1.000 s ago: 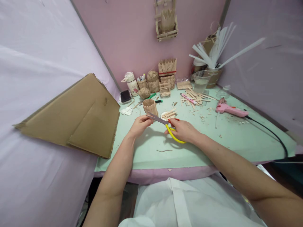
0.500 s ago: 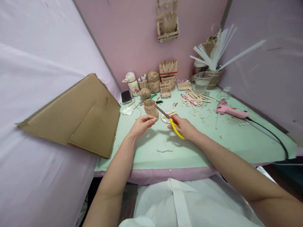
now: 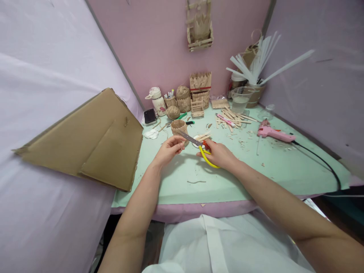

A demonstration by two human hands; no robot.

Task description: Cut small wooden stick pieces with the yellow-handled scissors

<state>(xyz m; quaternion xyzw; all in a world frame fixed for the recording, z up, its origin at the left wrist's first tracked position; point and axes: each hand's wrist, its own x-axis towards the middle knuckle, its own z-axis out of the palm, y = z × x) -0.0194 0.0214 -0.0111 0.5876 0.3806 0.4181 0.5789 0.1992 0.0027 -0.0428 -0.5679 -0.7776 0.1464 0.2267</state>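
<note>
Pale green table [image 3: 227, 176] across the whole bench, wood chips scattered over its right half. Big folded cardboard sheet [image 3: 108, 141] leaning in at the left edge. Pink glue gun [image 3: 277, 134] lying off to the right, well apart from both hands. Scissors [image 3: 191, 139] in the right hand [image 3: 220, 153], fingers wrapped on the red and yellow handles; blades look closed or nearly so, pointing left, passing in front of the cup. Left hand [image 3: 170, 149] just below the blades, thumb and fingertips drawn together on a sliver. Step in hand reads as fine trimming; a further snip would call for spread blades, a steady pinch and fingertips kept clear of the edge. Stick cup [image 3: 174, 130] stands upright just beyond the left hand: brown, ribbed wall, open top, lower part partly covered. Sliver [image 3: 183, 143] at the left fingertips: pale, tiny, probably wood; its ends too small to make out.
</note>
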